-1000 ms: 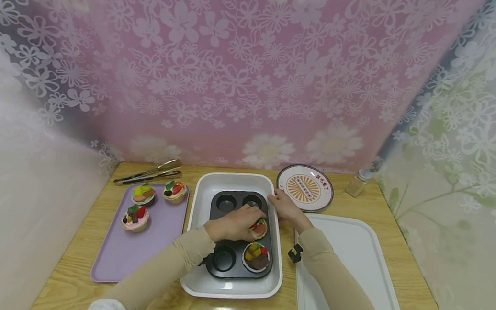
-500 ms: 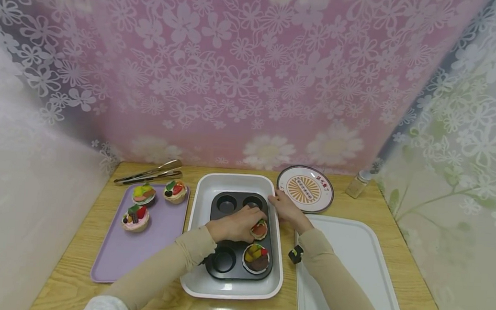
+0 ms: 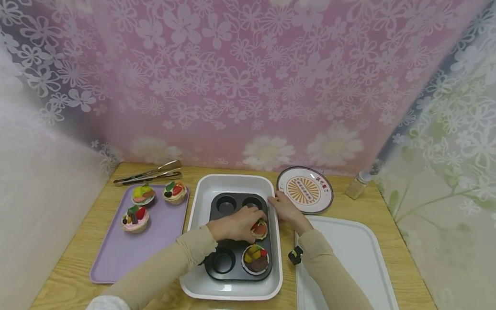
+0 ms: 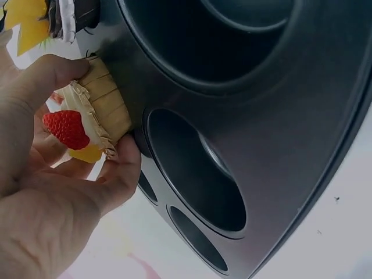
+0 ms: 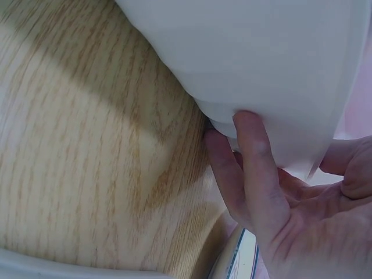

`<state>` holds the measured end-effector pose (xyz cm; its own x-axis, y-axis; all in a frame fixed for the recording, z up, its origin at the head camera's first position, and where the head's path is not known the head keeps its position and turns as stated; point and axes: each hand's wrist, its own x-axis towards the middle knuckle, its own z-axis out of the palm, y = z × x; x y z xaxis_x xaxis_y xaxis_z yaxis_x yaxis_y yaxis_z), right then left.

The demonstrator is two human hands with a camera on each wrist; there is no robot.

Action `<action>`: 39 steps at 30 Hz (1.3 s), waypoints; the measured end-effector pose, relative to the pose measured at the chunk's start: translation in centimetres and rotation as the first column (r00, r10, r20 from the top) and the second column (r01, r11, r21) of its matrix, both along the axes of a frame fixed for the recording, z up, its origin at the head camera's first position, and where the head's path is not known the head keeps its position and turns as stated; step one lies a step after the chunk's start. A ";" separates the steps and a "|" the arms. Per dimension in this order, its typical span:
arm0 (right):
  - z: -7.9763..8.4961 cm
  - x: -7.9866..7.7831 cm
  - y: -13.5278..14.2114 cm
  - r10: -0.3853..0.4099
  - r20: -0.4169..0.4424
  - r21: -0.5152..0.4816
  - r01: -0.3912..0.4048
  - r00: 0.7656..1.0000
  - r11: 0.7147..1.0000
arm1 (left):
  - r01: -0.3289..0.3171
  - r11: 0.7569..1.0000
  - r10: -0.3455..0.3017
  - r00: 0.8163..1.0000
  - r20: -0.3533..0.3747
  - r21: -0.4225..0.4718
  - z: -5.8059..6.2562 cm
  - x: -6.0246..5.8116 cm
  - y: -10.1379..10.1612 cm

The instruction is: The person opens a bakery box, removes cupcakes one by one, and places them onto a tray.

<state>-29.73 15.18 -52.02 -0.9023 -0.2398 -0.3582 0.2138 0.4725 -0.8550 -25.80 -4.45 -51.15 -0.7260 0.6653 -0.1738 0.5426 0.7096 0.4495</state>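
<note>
Over the middle right cup of the black muffin tin (image 3: pixel 235 281), my left hand (image 3: pixel 236 224) pinches a small fruit tart (image 3: pixel 260 229). In the left wrist view, thumb and fingers grip the tart's crust (image 4: pixel 110 102), with a strawberry (image 4: pixel 67 129) on its topping. The tart is tilted beside the tin's cups; whether it touches the tin is unclear. A fruit-topped cupcake (image 3: pixel 255 260) fills the near right cup. My right hand (image 3: pixel 286 211) holds the right wall of the deep white tray (image 3: pixel 277 272) around the tin. In the right wrist view, its fingers (image 5: pixel 256 145) press the outer wall.
On the left, a purple tray (image 3: pixel 154 259) bears three cakes, including a pink-creamed one (image 3: pixel 135 221). Tongs (image 3: pixel 149 173) lie behind it. A patterned plate (image 3: pixel 322 206), a small jar (image 3: pixel 358 186) and a flat white tray (image 3: pixel 352 268) stand on the right.
Almost nothing differs. My left hand stays on the tart over the same cup, and my right hand keeps its hold on the tray wall.
</note>
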 end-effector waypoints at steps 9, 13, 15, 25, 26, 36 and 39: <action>-0.4 0.0 -0.2 0.008 0.017 -0.005 -0.008 1.000 1.000 | -0.068 0.989 0.052 0.991 0.127 0.130 1.1 -0.3 -1.2; -0.4 -0.2 -0.2 0.006 0.016 -0.025 -0.006 1.000 1.000 | -0.083 0.976 0.062 0.992 0.108 0.203 1.9 -0.6 -1.7; -0.3 -0.2 -0.2 0.006 0.016 -0.034 -0.006 1.000 0.999 | -0.095 0.968 0.074 0.993 0.096 0.234 2.4 -0.7 -2.1; 0.1 -0.2 -0.4 0.015 -0.001 -0.036 -0.015 1.000 0.999 | -0.158 0.925 0.152 0.987 0.043 0.346 5.9 -0.7 -4.1; 0.1 -0.2 -0.4 0.014 0.002 -0.040 -0.014 1.000 0.999 | -0.158 0.923 0.155 0.987 0.037 0.352 6.2 -0.7 -4.3; 0.0 -0.2 -0.1 0.011 0.003 -0.034 -0.011 1.000 0.999 | -0.186 0.915 0.201 0.980 -0.005 0.359 7.7 -0.6 -6.9; -0.1 -0.1 -0.1 0.011 0.008 -0.031 -0.011 1.000 0.999 | -0.207 0.900 0.225 0.974 -0.004 0.383 8.1 -0.4 -8.0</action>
